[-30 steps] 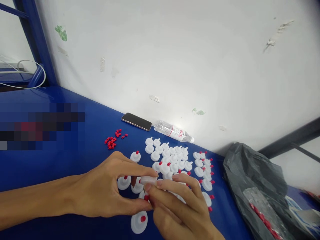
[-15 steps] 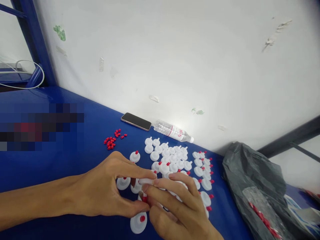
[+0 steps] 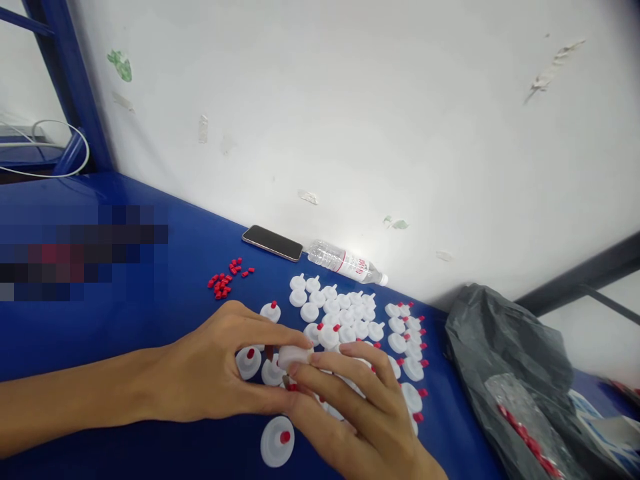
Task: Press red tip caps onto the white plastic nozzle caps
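Note:
A white round plastic nozzle cap (image 3: 289,357) is held between my two hands above the table. My left hand (image 3: 217,367) has its thumb and index finger curved around it in a pinch. From the right, the fingers of my right hand (image 3: 370,417) close on the same cap, hiding its underside and part of a red tip. Below the hands, a white cap with a red tip (image 3: 276,441) lies on the blue table. More white caps (image 3: 345,313) sit in a cluster beyond my fingers, some with red tips and some bare.
Loose red tips (image 3: 220,287) lie in a small pile at the left. A phone (image 3: 273,243) and a plastic bottle (image 3: 345,262) lie along the wall. Red-tipped caps (image 3: 413,350) are grouped on the right, beside a dark plastic bag (image 3: 500,340).
The held cap has turned so that more of its white face shows. My left thumb has moved up slightly and meets the right hand's fingers.

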